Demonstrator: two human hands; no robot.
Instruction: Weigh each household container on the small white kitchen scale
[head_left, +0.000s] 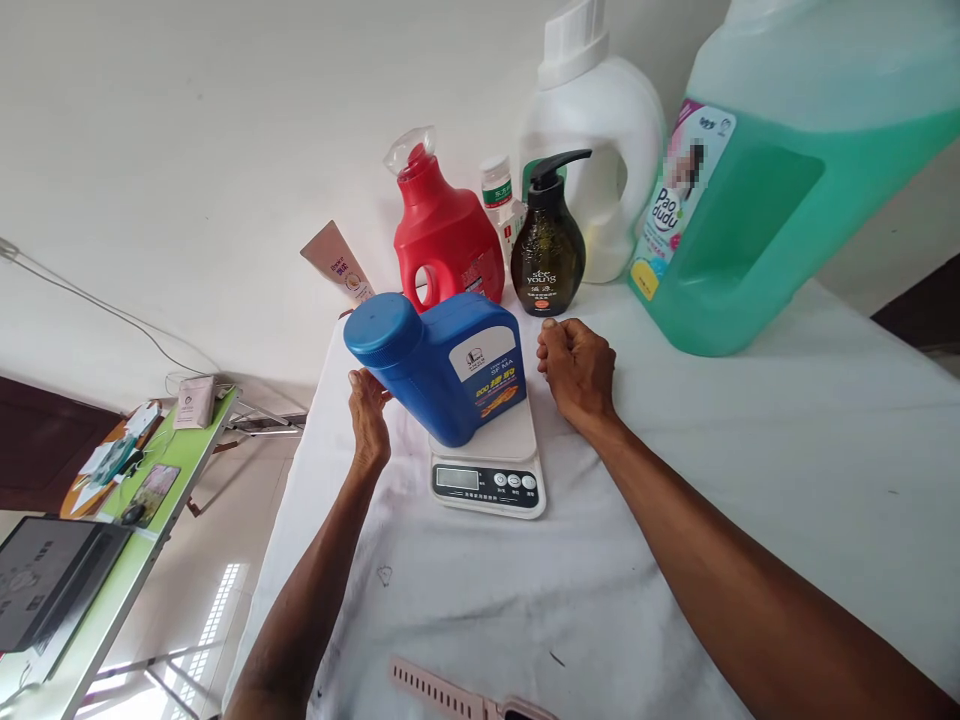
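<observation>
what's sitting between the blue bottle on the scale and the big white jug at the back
In the head view, the dark pump bottle stands between the blue bottle and the white jug, with a small white bottle just behind it.

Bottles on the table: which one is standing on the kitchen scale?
The blue bottle with the round blue cap stands on the white scale. The red bottle, dark pump bottle and white jug stand behind on the cloth.

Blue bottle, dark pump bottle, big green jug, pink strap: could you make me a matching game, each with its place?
Things:
1. blue bottle
2. dark pump bottle
3. green jug
4. pink strap

Places:
A. near edge of the white cloth
B. on the scale
C. far right, largest
D. behind the right hand

Pairs: 1-B, 2-D, 3-C, 4-A
</observation>
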